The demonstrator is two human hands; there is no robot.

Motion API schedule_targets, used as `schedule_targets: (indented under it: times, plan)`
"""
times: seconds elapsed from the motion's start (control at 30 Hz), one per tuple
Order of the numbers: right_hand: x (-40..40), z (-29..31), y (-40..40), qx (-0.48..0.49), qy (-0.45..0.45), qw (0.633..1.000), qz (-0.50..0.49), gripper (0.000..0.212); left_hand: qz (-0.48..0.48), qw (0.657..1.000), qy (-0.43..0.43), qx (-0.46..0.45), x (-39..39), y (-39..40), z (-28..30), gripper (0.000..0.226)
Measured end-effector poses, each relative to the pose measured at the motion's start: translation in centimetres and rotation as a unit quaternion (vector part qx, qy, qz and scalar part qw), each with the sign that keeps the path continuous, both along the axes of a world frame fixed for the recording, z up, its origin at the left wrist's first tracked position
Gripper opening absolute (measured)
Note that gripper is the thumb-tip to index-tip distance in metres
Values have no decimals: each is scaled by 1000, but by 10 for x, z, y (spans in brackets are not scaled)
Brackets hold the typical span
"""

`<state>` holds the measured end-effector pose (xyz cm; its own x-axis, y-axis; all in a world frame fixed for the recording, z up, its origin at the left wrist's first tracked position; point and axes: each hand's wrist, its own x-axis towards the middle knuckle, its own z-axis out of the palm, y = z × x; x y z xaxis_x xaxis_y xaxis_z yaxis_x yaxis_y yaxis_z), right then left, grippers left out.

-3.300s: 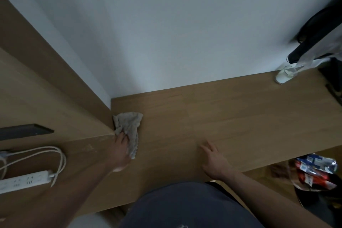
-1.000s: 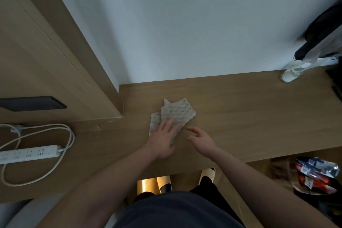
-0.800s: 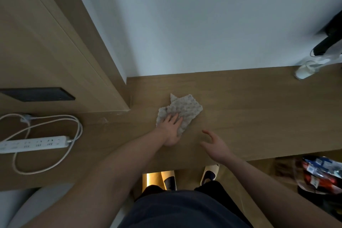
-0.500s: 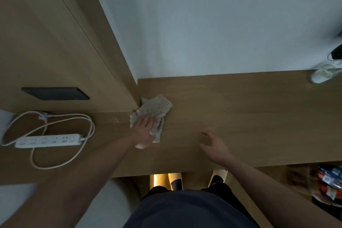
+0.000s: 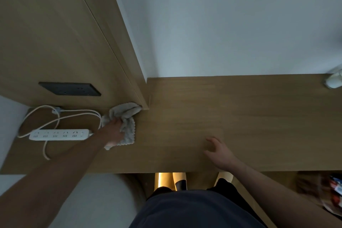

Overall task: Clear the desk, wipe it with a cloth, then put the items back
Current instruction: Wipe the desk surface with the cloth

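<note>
A grey textured cloth [image 5: 127,123] lies bunched on the wooden desk [image 5: 240,116], at the foot of the cabinet's front corner. My left hand [image 5: 113,130] lies on the cloth with its fingers curled into the fabric, and a fold pokes out under the palm. My right hand [image 5: 220,151] rests on the desk near its front edge, fingers relaxed and spread, holding nothing.
A white power strip [image 5: 57,134] with its looped cable [image 5: 61,114] lies just left of the cloth. A black socket panel [image 5: 70,89] sits in the wooden cabinet wall [image 5: 55,33]. A white object [image 5: 334,82] stands at the far right. Snack packets [image 5: 333,189] lie below the desk.
My left hand has swept the cloth leftward from the desk's middle to the cabinet corner, close to the power strip. The cloth is more bunched. My right hand has barely moved.
</note>
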<state>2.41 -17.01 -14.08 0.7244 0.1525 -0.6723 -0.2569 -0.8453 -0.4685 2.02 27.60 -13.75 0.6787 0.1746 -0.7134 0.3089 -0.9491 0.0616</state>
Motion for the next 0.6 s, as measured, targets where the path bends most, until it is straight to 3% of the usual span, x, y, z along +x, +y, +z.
schedule_targets:
  times: [0.07, 0.13, 0.3, 0.4, 0.53, 0.6]
  plan:
    - [0, -1, -1, -4, -4, 1000, 5, 62, -38, 993, -104, -40, -3, -33, 11, 69]
    - [1, 0, -2, -5, -6, 1000, 3, 62, -63, 986, -141, -65, -7, -65, 10, 69]
    - [4, 3, -3, -8, -7, 1000, 5, 63, -87, 989, -115, -44, 21, -105, 3, 71]
    - [3, 2, -4, -14, -6, 1000, 7, 63, -117, 991, -56, -29, 37, -98, -7, 67]
    - [2, 4, -5, -27, -5, 999, 30, 66, -142, 989, -37, 3, 52, -68, -38, 82]
    - [3, 6, -5, -32, -1, 999, 37, 68, -212, 975, -18, 57, 53, -57, -35, 89]
